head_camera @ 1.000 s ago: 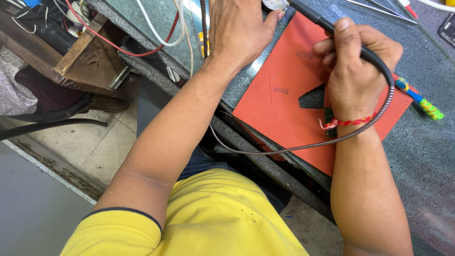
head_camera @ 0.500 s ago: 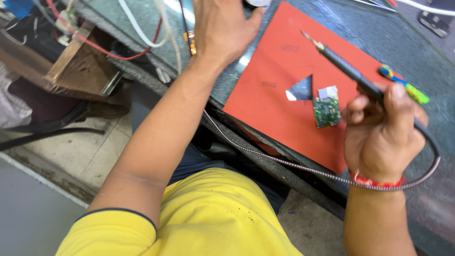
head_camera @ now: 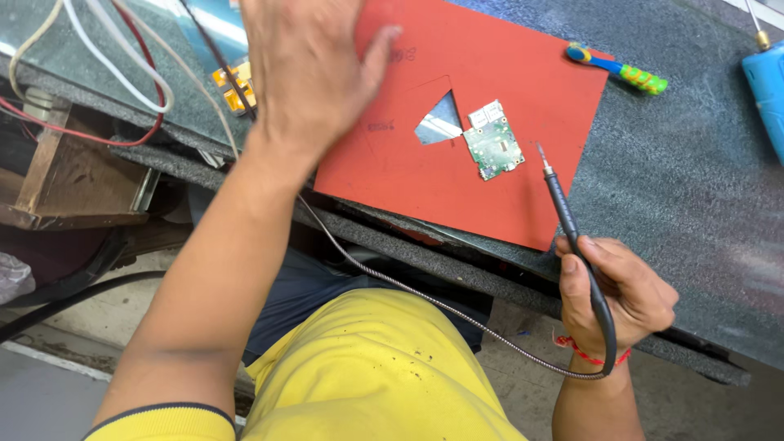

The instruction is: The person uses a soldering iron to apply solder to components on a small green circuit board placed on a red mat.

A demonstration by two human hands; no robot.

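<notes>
The right hand (head_camera: 616,298) grips a slim black soldering iron (head_camera: 572,237) by its lower shaft, fingers (head_camera: 572,282) curled shut around it, thumb along the barrel. Compared with half a second ago, the iron has swung from a diagonal, raised attitude to a near-upright one, and its tip now rests just beside the right edge of the small green circuit board (head_camera: 494,147), close to it but apart. A second ago the same hand covered the board; the board is now fully exposed. It lies on the red mat (head_camera: 425,180), just right of a triangular cut-out (head_camera: 441,126). The left hand (head_camera: 306,73) lies flat on the mat's upper left corner, fingers together and extended, holding nothing, much as before. The iron's braided cable (head_camera: 425,298) loops under the bench (head_camera: 694,188) edge. A toothbrush (head_camera: 616,69) lies beyond the mat.
</notes>
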